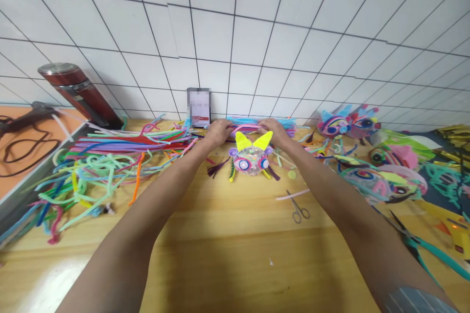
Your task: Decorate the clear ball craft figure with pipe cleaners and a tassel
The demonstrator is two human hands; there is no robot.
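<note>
Both arms reach forward to the wall, where a bundle of blue, pink and purple pipe cleaners (pixel 244 126) lies at the table's back edge. My left hand (pixel 219 131) is closed around its left end. Over its right part, my right hand (pixel 273 129) is closed too, with fingertips partly hidden. Just in front of the bundle, between my forearms, sits a clear round craft animal (pixel 251 160) with yellow ears, purple curls, ringed pink and blue eyes, and dark tassels at its sides. Neither hand appears to touch the animal.
Loose pipe cleaners (pixel 91 181) spread over the left side. A phone (pixel 199 107) and a red flask (pixel 82 95) stand near the wall. Small scissors (pixel 298 209) lie by my right forearm. Finished craft animals (pixel 367 181), teal-handled pliers (pixel 414 239) and a yellow tool (pixel 458 237) are at right.
</note>
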